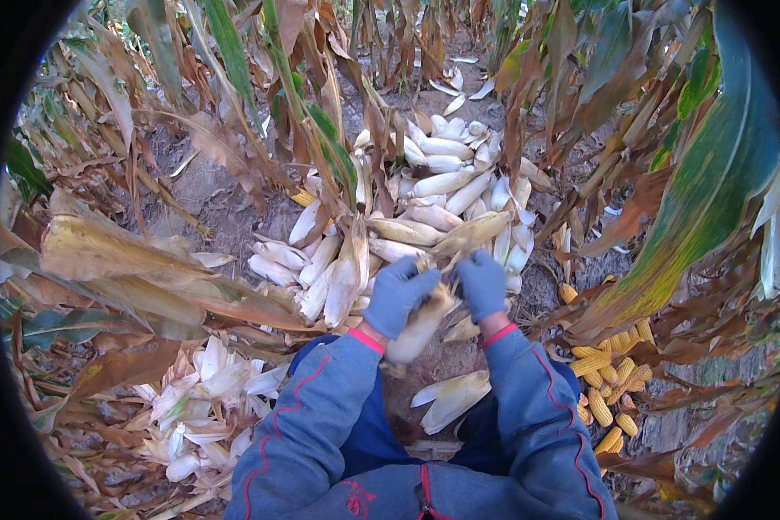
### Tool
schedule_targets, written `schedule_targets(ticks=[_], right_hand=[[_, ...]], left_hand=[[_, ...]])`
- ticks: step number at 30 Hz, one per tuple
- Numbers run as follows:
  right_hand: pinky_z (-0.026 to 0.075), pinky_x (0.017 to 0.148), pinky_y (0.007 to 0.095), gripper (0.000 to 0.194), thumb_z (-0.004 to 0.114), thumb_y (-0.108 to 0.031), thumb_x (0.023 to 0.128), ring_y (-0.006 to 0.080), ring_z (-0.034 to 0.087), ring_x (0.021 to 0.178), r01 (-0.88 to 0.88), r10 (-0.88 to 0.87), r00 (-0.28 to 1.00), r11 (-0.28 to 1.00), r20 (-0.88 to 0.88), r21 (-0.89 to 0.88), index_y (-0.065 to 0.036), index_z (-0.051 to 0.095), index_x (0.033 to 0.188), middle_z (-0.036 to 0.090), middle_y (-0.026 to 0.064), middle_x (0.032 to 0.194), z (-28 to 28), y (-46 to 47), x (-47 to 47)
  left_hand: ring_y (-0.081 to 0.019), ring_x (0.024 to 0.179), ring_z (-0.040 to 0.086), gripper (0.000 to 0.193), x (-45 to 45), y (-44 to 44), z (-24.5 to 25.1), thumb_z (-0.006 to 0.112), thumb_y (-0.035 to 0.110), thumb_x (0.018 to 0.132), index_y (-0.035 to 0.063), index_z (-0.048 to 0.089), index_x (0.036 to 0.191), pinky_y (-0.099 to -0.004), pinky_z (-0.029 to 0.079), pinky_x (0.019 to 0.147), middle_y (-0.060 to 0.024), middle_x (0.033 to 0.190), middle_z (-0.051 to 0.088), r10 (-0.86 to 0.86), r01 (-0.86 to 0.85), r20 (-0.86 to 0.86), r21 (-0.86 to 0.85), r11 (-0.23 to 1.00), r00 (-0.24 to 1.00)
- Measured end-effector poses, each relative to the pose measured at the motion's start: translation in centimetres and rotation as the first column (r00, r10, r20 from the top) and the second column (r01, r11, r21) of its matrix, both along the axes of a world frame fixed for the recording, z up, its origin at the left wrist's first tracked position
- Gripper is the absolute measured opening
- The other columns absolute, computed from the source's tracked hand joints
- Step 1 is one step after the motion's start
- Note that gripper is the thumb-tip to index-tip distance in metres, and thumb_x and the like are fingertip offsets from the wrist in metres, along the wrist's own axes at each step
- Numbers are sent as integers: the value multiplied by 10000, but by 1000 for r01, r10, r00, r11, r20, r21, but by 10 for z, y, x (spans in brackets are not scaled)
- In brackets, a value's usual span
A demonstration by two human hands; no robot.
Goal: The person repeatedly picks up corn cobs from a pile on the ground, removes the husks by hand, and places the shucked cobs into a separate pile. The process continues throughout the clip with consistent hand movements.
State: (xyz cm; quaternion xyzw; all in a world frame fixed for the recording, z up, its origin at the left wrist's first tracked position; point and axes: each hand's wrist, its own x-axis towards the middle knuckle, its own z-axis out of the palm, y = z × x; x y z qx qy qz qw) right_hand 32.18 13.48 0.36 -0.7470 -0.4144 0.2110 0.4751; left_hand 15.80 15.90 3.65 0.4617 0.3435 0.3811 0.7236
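Both my hands wear grey gloves and meet above the ground between my knees. In my left hand is an ear of corn in pale husk, its lower part blurred and pointing back towards me. My right hand is closed at the ear's far end, pinching dry brown husk; its fingertips are partly hidden. Just beyond the hands lies a heap of unhusked corn ears, reaching left and away from me. Below the held ear, a loose piece of husk rests on the soil.
Bare yellow corn cobs lie piled on my right. Stripped husks are heaped on my left. Standing dry corn stalks crowd the left and far sides. A large green-brown corn leaf arches in close on the right.
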Motion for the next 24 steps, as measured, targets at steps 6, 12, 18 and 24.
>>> schedule_targets(ticks=[6, 12, 18, 24], right_hand=[[433, 597, 276, 134, 584, -146, 844, 84, 506, 660, -22, 205, 789, 952, -580, 306, -45, 556, 762, 535, 2, 703, 3, 11, -2], [405, 615, 287, 155, 593, -153, 823, 130, 477, 645, 261, 15, 738, 916, -674, 305, -12, 579, 761, 530, 19, 706, 3, 20, 28], [416, 574, 312, 114, 560, -111, 804, 146, 473, 594, 399, -210, 878, 817, -430, 417, -23, 567, 732, 509, 19, 654, -27, 30, 110], [474, 626, 324, 138, 516, -104, 861, 153, 571, 699, 583, -505, 796, 788, -333, 199, -57, 620, 784, 622, 64, 781, -10, 6, 190]], left_hand=[[-43, 659, 523, 152, -1, 9, -4, 634, 193, 896, 67, 617, 981, -189, 401, 534, 30, 802, 600, 42, -50, 98, 85, 995, 994], [-81, 655, 486, 202, 5, 2, -13, 655, 201, 852, 33, 577, 772, -263, 411, 586, -6, 710, 543, -169, 244, -253, 304, 921, 953], [-103, 610, 376, 302, -19, 4, -27, 680, 277, 811, 26, 539, 722, -308, 344, 540, -1, 640, 417, -363, 535, -491, 272, 800, 792], [-110, 581, 520, 259, -70, 5, -30, 676, 287, 822, 43, 597, 785, -268, 402, 507, -23, 667, 550, -250, 772, -810, 342, 535, 531]])
